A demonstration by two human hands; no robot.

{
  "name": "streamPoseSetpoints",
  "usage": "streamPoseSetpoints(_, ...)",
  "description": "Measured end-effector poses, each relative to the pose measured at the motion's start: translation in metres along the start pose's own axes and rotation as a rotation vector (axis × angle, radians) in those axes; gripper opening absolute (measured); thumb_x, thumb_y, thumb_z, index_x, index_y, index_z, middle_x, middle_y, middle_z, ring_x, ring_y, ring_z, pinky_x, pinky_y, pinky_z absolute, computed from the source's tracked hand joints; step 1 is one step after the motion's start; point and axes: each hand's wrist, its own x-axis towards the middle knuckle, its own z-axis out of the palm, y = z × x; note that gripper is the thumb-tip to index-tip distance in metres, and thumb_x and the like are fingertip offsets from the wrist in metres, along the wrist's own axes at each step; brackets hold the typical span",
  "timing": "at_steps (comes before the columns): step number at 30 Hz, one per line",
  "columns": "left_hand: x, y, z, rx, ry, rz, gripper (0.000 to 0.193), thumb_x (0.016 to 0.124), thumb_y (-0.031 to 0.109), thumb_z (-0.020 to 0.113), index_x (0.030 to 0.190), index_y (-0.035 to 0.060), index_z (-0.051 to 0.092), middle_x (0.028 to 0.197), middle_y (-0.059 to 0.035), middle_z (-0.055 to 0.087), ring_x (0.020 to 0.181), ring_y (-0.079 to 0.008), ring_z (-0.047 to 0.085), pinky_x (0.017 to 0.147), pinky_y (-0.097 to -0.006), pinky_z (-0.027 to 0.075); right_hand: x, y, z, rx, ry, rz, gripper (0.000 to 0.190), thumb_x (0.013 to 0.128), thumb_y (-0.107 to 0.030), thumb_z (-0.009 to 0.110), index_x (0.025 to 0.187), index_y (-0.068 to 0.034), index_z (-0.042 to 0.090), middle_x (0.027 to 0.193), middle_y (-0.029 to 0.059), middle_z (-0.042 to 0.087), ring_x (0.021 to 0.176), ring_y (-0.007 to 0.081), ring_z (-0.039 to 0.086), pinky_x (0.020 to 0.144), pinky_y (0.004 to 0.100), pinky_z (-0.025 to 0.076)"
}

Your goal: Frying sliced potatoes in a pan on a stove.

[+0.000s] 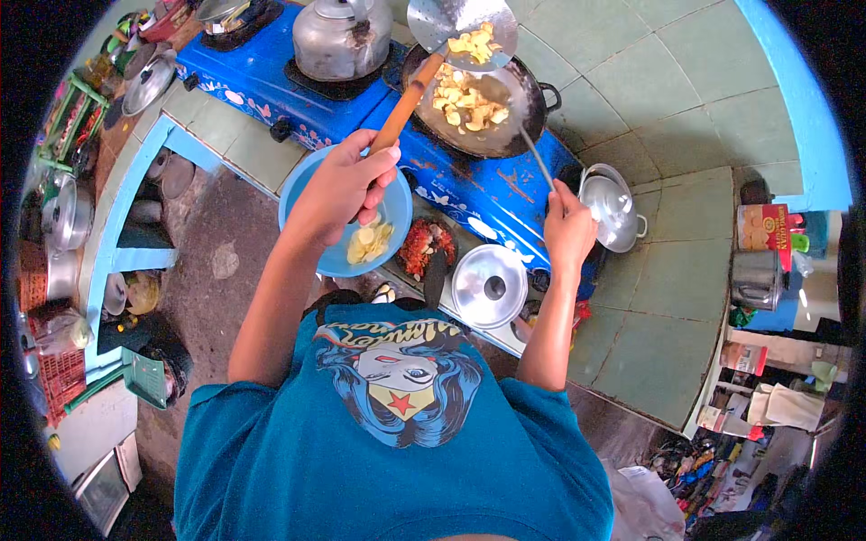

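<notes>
My left hand [355, 182] grips the wooden handle [408, 101] of a perforated metal skimmer [433, 24], raised over the far side of a dark wok [534, 101]. Several pale yellow fried slices [477, 44] lie on the skimmer. More golden slices [467, 105] sit in bubbling oil in the wok. My right hand [570, 226] holds the thin metal handle of a utensil [539, 159] whose far end reaches the wok's near right side; its tip is hard to make out. Below my left hand, a light blue plastic basin [298, 203] holds pale raw slices [370, 242].
The wok sits on a blue gas stove [453, 182], with an aluminium kettle [343, 40] to its left. Nearby are a stone mortar with red chilli paste [426, 249], a round metal lid [488, 284] and a lidded aluminium pot [609, 209]. A tiled counter [643, 331] extends right.
</notes>
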Motion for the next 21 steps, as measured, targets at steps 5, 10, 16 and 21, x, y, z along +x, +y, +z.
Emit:
streamPoseSetpoints(5,-0.002,0.005,0.0,-0.008,-0.025,-0.007,0.017,0.085,0.019,0.053,0.095,0.0066,0.047,0.062,0.0037,0.041,0.045,-0.0028,0.036,0.035,-0.0195,0.027,0.037,0.004,0.009,-0.105,-0.022,0.071,0.024,0.082,-0.025,0.053,0.101,-0.016,0.064,0.086,0.018,0.062,0.081,0.0371,0.059,0.07,0.0442,0.046)
streamPoseSetpoints(10,0.0,0.005,-0.001,0.0,-0.02,-0.014,0.017,0.085,0.019,0.053,0.095,0.0068,0.047,0.062,0.0038,0.041,0.045,-0.0029,0.035,0.035,-0.0196,0.027,0.073,0.016,0.023,-0.145,-0.048,0.047,0.024,0.082,-0.029,0.053,0.101,-0.021,0.064,0.09,0.0156,0.062,0.085,0.0349,0.059,0.074,0.0428,0.046)
streamPoseSetpoints(16,0.003,0.0,-0.007,0.009,0.009,0.004,0.025,0.086,0.02,0.052,0.106,0.0055,0.048,0.063,0.0043,0.042,0.041,-0.0018,0.033,0.031,-0.0184,0.026,0.093,0.023,0.018,-0.122,-0.244,0.054,0.021,0.077,-0.029,0.058,0.094,-0.021,0.067,0.094,0.0119,0.063,0.091,0.0303,0.059,0.076,0.0384,0.047)
streamPoseSetpoints(21,0.005,0.003,-0.007,0.034,0.014,0.002,0.026,0.086,0.022,0.053,0.106,0.0057,0.048,0.063,0.0042,0.042,0.041,-0.0017,0.033,0.031,-0.0184,0.025,0.123,0.068,0.041,0.186,-0.368,0.024,0.023,0.077,-0.021,0.059,0.096,-0.01,0.067,0.072,0.0066,0.06,0.064,0.0161,0.053,0.057,0.0287,0.039)
